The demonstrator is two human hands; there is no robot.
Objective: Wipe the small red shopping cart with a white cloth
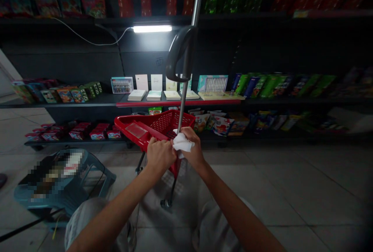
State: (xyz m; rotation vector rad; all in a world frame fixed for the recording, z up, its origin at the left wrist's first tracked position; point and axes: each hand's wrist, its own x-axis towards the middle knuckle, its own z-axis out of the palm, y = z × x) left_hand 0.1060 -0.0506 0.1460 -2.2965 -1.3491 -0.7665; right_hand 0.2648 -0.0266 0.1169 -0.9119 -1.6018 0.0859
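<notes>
From the head: grasping white tissue [182, 142] in right hand [196, 147], at the lower visible end of the metal pole [182, 102]. Clenching left hand [160, 154] at the near edge of the red cart [153, 130], just beside the tissue; cannot tell whether pinching it too. Visible behind, along the red-trimmed front edge of the shelf [177, 104]: pale booklets [154, 95].

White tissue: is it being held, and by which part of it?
The right grip holds the white tissue, bunched up; the exact part pinched is hidden.
</notes>
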